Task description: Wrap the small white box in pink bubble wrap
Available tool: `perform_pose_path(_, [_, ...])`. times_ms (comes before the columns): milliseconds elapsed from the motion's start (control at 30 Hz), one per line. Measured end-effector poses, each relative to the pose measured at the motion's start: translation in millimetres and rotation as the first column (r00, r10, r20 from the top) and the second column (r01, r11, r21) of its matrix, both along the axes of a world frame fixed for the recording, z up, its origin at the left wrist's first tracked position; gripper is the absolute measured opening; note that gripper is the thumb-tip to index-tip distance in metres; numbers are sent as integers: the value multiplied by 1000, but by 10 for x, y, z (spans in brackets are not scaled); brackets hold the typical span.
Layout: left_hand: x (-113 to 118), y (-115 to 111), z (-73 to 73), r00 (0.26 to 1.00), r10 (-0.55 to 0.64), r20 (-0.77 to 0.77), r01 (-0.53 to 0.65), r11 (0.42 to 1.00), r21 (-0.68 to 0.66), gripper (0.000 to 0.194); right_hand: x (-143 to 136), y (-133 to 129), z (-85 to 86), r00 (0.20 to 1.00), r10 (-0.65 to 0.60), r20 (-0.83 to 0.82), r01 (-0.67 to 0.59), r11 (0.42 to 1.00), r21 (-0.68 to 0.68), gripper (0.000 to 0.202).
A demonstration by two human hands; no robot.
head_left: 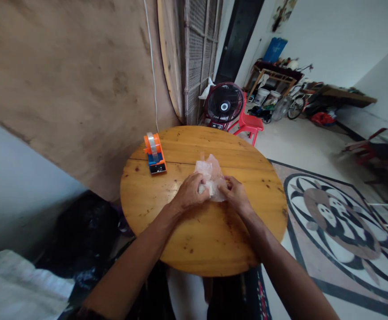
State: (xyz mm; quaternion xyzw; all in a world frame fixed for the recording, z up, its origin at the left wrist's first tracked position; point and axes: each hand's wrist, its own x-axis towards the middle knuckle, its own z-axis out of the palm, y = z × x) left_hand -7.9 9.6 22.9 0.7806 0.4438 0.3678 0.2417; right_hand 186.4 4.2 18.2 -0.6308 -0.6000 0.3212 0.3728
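Note:
A crumpled piece of whitish, see-through wrap (211, 171) lies near the middle of the round wooden table (200, 249). My left hand (191, 191) grips its left side, thumb and fingers curled toward each other. On the other side my right hand (236, 192) pinches the wrap's right edge. Whether something is inside the wrap cannot be made out. An orange and blue tape dispenser (155, 153) with a roll of clear tape stands at the table's left, apart from both hands.
Beyond the table's far edge stand a black fan (224, 106) and a red plastic chair (250, 122). A large wooden board (80, 80) leans at the left, with a white cord (153, 66) hanging along it. Dark bags (83, 231) lie at the lower left.

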Motion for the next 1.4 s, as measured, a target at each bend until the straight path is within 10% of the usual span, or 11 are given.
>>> perform_pose_path(700, [7,3,2,998,-9,57,10,1000,-15,7,-434,14,344,949,96,299,-127,988,87,35])
perform_pose_path(1233, [-112,27,45,986,-102,135,113,990,-83,16,-442,-103,461,980,179,-82,-188,975,-115,42])
perform_pose_path(1400, [-140,24,90,958,-155,241,195,968,-155,8,-481,-179,439,966,238,97,-236,971,-31,50])
